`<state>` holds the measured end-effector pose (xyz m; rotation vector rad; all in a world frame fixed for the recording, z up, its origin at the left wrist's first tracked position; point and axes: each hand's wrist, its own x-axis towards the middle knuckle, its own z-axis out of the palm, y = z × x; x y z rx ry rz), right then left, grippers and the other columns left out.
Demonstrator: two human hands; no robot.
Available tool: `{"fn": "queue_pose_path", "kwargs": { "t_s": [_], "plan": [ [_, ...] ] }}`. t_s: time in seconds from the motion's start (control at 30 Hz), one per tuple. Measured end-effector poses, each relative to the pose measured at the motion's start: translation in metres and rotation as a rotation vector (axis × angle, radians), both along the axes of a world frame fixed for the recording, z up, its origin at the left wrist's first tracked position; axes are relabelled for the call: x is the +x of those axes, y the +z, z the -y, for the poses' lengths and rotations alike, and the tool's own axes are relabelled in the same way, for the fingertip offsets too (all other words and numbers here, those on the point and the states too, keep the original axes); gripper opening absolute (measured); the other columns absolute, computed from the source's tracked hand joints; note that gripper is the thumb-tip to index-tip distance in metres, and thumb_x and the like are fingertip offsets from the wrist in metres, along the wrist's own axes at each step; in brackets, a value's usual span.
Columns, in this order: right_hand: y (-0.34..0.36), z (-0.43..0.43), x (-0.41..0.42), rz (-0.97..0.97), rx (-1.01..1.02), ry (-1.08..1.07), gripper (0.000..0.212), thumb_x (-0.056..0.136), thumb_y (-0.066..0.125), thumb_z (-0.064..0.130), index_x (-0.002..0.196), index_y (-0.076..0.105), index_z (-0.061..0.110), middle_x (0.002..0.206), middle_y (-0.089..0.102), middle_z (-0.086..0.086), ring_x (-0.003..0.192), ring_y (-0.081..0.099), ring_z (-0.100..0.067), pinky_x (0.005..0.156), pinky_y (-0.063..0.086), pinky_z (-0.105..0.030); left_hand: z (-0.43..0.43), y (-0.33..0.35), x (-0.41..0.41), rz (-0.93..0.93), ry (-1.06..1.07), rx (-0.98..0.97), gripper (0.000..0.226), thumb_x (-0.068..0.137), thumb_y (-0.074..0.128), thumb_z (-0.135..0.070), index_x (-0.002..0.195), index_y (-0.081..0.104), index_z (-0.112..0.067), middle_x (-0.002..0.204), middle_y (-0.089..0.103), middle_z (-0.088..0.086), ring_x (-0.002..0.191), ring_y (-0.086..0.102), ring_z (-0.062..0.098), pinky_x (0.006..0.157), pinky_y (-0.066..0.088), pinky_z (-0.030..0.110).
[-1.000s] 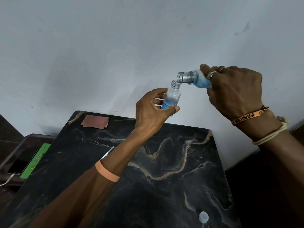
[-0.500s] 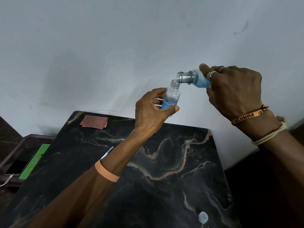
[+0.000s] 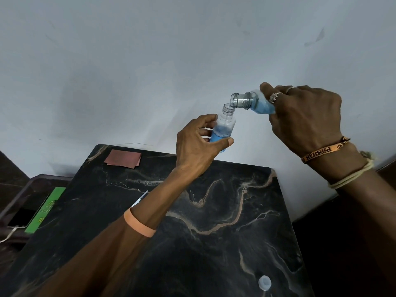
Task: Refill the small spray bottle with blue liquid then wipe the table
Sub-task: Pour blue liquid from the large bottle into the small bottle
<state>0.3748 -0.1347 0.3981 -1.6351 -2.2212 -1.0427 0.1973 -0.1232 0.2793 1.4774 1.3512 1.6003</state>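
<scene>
Dim, even, cool light falls on the wall behind the surface. Soft shadows smudge the wall above its far edge. Wide-angle distortion splays the surface's sides; areas right of it sink into black.

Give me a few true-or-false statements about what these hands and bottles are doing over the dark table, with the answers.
1. The left hand holds the small bottle with its mouth up. True.
2. The small bottle is empty. False: blue liquid fills its lower part.
3. The right hand tips the larger bottle toward the small bottle's mouth. True.
4. The brown cloth lies under the right hand. False: it lies at the far left corner of the table.
5. A pale cap lies on the table, toward its near right. True.
</scene>
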Motion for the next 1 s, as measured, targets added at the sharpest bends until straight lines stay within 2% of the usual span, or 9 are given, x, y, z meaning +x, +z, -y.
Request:
{"fn": "queue_pose_path", "kwargs": {
  "t_s": [0.27,0.43,0.57,0.77,1.0],
  "plan": [
    [0.000,0.001,-0.002,-0.001,-0.013,0.010,0.052,0.095,0.054,0.016,0.146,0.043,0.017,0.114,0.068,-0.015,0.093,0.063,-0.040,0.072,0.045,-0.038,0.003,0.001,-0.002,-0.002,0.004,0.003,0.058,0.065,0.091,-0.032,0.117,0.067,-0.024,0.106,0.073,-0.007,0.087,0.070,0.006,0.074,0.061,0.027],
    [0.002,0.005,-0.004,-0.003,0.007,0.006,0.048,0.094,0.057,0.015,0.141,0.049,0.014,0.105,0.070,-0.017,0.086,0.064,-0.041,0.068,0.044,-0.037,0.005,0.002,-0.004,0.002,0.002,0.003,0.056,0.065,0.091,-0.032,0.115,0.067,-0.028,0.104,0.072,-0.010,0.085,0.069,0.003,0.073,0.060,0.023],
    [0.002,0.005,-0.004,0.006,-0.009,0.001,0.050,0.094,0.057,0.017,0.143,0.047,0.014,0.108,0.069,-0.017,0.089,0.064,-0.041,0.069,0.044,-0.037,0.007,0.003,-0.004,0.015,0.002,0.006,0.054,0.063,0.092,-0.032,0.111,0.068,-0.030,0.101,0.072,-0.011,0.082,0.069,0.001,0.070,0.060,0.021],
    [0.003,0.008,-0.007,-0.011,0.022,0.020,0.040,0.092,0.060,0.013,0.132,0.058,0.009,0.094,0.070,-0.020,0.078,0.065,-0.042,0.063,0.041,-0.035,0.009,0.003,-0.005,0.004,0.006,0.012,0.058,0.064,0.092,-0.033,0.115,0.067,-0.026,0.102,0.072,-0.011,0.083,0.069,0.001,0.071,0.059,0.020],
    [0.003,0.009,-0.005,-0.003,0.024,0.009,0.050,0.093,0.055,0.015,0.143,0.047,0.017,0.110,0.069,-0.015,0.088,0.063,-0.040,0.066,0.039,-0.034,0.012,0.004,-0.006,0.011,0.003,0.011,0.056,0.063,0.092,-0.032,0.113,0.068,-0.028,0.101,0.072,-0.011,0.082,0.069,0.001,0.070,0.059,0.021]
  ]
}}
